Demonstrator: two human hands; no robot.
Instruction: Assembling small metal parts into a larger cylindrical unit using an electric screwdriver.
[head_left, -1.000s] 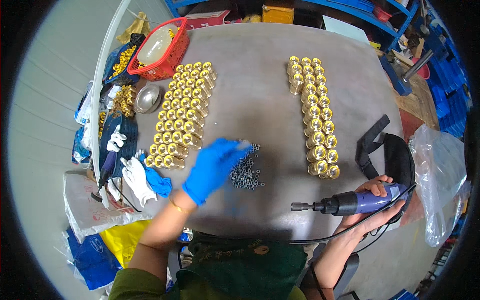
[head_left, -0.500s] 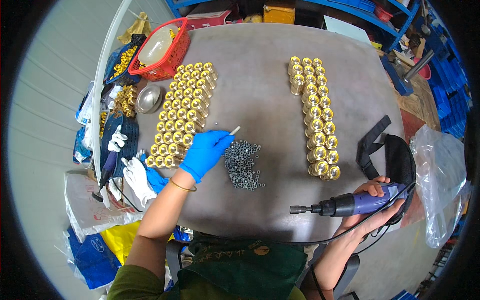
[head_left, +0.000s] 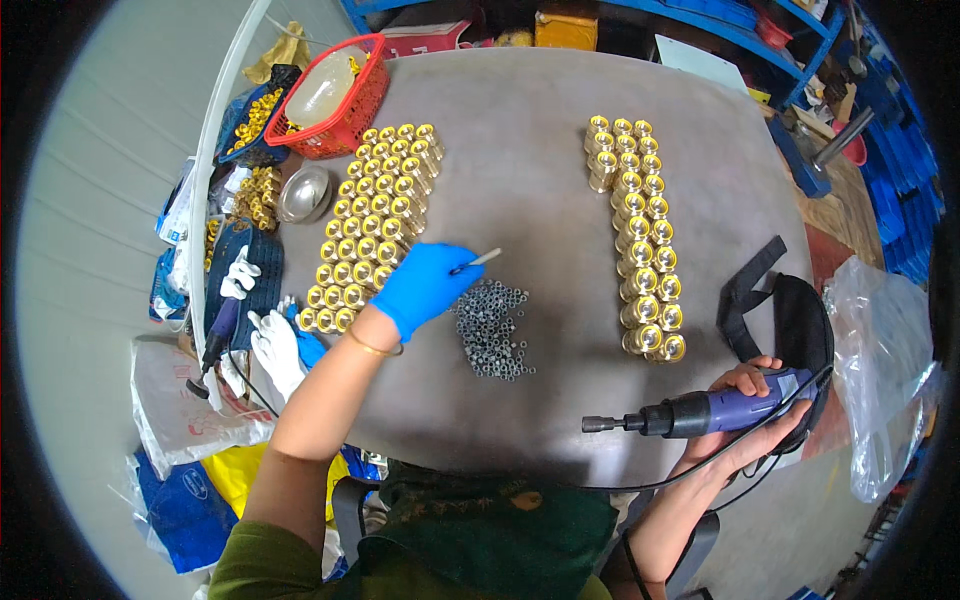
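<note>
Blue-gloved left hand (head_left: 425, 285) pinching thin white stick (head_left: 478, 262); purple driver (head_left: 700, 413)

Even, diffuse daylight-like lighting; scene bright, no harsh hotspots. Grey tabletop (head_left: 540, 130) shows a soft sheen, paler toward the far edge. Shadows are short and faint: a soft one under the blue-gloved left hand (head_left: 425, 285) and beneath the electric screwdriver (head_left: 700, 412). Small glints on the brass fittings (head_left: 375, 225) and the steel bowl (head_left: 305, 193). Strong fisheye bend: table edges curve, black vignette rings the frame. Centre sharp; rim detail smeared and compressed. No motion blur visible.
</note>
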